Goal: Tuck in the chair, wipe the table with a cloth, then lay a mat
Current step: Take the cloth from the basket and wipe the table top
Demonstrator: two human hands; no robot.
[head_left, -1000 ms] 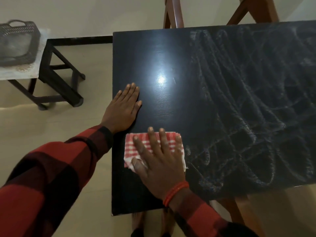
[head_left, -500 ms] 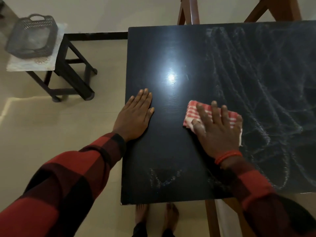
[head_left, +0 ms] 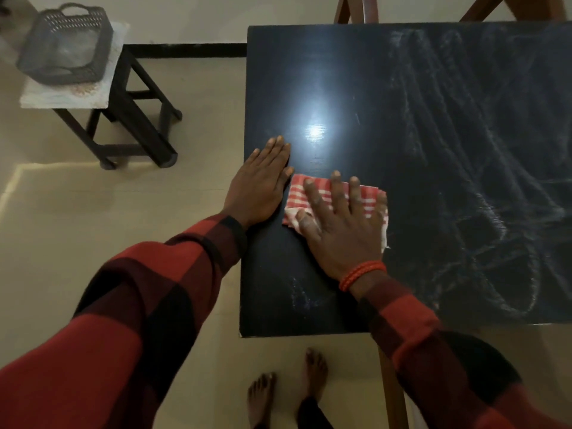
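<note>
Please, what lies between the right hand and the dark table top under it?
In the head view, the folded red-and-white checked cloth lies between the right hand and the dark glossy table top; straight fingers press it flat.

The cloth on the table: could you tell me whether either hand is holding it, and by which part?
Neither grips it. The right hand presses flat on the cloth, covering its near right part; the left hand rests on the table.

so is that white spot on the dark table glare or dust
Head view: the round white spot on the glossy black tabletop is lamp glare; the pale smears to its right look like dust. The room is dim, and wide-angle distortion bends the table edges.
</note>
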